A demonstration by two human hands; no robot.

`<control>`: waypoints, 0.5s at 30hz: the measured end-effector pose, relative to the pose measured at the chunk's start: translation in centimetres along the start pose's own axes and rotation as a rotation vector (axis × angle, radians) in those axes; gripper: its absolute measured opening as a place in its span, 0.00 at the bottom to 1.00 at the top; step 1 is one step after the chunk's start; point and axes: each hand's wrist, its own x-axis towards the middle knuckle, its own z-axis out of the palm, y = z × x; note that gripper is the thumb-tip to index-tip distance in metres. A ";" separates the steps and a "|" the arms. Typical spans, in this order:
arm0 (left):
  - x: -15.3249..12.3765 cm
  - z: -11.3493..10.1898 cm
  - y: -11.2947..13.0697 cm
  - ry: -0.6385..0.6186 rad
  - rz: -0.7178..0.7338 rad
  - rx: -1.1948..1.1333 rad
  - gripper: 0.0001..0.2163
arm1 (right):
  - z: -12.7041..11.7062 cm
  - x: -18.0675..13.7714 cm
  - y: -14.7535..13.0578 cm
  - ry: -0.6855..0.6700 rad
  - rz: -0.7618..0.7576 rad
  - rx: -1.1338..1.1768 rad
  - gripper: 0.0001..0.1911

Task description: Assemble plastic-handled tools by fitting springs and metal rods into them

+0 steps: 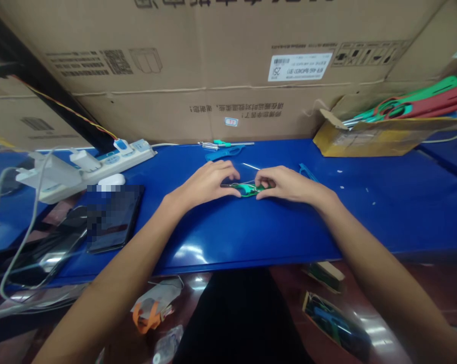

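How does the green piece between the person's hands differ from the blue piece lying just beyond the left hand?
Colour: the green piece is bright green, the blue piece blue.
Handling: the green piece is at the fingers of both hands, while the blue piece lies untouched.
Place: the blue piece is nearer the large cardboard box than the green piece.
Shared: both look small and slim.

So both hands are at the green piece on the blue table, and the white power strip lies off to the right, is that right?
Not quite: the white power strip lies off to the left, as the head view shows. The left hand and right hand are indeed at the green piece on the blue table.
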 end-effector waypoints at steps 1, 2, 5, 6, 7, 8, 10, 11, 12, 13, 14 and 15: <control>-0.2 -0.3 -0.2 -0.020 -0.013 -0.003 0.20 | 0.0 -0.1 -0.2 0.017 -0.033 -0.012 0.14; -0.4 -0.6 -0.5 -0.039 -0.027 -0.005 0.23 | -0.1 -0.1 -0.4 0.027 -0.075 -0.022 0.15; -0.8 -1.0 -1.1 -0.077 -0.050 -0.013 0.25 | -0.1 -0.2 -0.9 0.030 -0.166 -0.068 0.19; -0.9 -1.1 -1.2 -0.083 -0.051 -0.019 0.24 | 0.0 -0.2 -0.9 0.027 -0.171 -0.095 0.19; -1.0 -1.0 -1.4 -0.086 -0.051 -0.025 0.22 | 0.0 -0.2 -0.9 0.019 -0.173 -0.125 0.18; -1.0 -1.0 -1.5 -0.089 -0.050 -0.032 0.21 | 0.1 -0.1 -0.9 0.007 -0.174 -0.149 0.18; -1.0 -0.8 -1.6 -0.092 -0.043 -0.044 0.17 | 0.4 0.0 -0.6 -0.016 -0.189 -0.172 0.18; -1.0 -0.8 -1.7 -0.093 -0.035 -0.052 0.15 | 0.4 0.1 -0.5 -0.023 -0.197 -0.174 0.18; -1.0 -0.7 -1.7 -0.091 -0.024 -0.060 0.14 | 0.5 0.1 -0.4 -0.024 -0.199 -0.175 0.18; -1.0 -0.6 -1.7 -0.089 -0.009 -0.069 0.13 | 0.6 0.2 -0.4 -0.023 -0.194 -0.182 0.18; -1.0 -0.6 -1.6 -0.087 0.004 -0.075 0.12 | 0.6 0.2 -0.4 -0.020 -0.185 -0.193 0.18; -0.9 -0.6 -1.6 -0.084 0.015 -0.078 0.11 | 0.6 0.2 -0.4 -0.018 -0.176 -0.206 0.18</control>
